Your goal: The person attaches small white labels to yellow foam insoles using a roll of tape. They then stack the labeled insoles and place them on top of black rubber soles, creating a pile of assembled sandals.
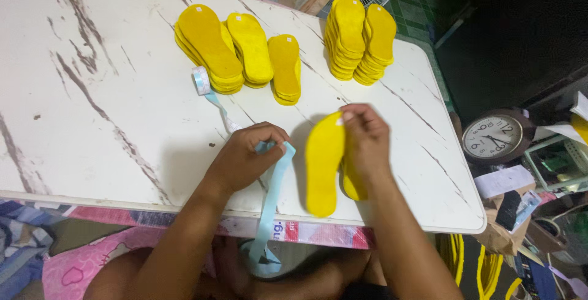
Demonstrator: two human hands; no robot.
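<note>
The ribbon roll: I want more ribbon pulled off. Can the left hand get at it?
Probably yes. The roll lies on open table beyond the left hand, nothing between, though that hand already grips ribbon.

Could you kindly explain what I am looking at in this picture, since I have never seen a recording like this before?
There is no machine here: one camera sits on a person's head and looks down at their own two bare hands over a white marble-patterned table. The right hand pinches a yellow foam sole by its top end, with more yellow showing behind the hand. The left hand grips a pale blue ribbon that trails off the table edge; its roll lies farther back. Stacks of yellow soles and two taller stacks sit at the far side. A wall clock and clutter lie on the floor to the right.
</note>
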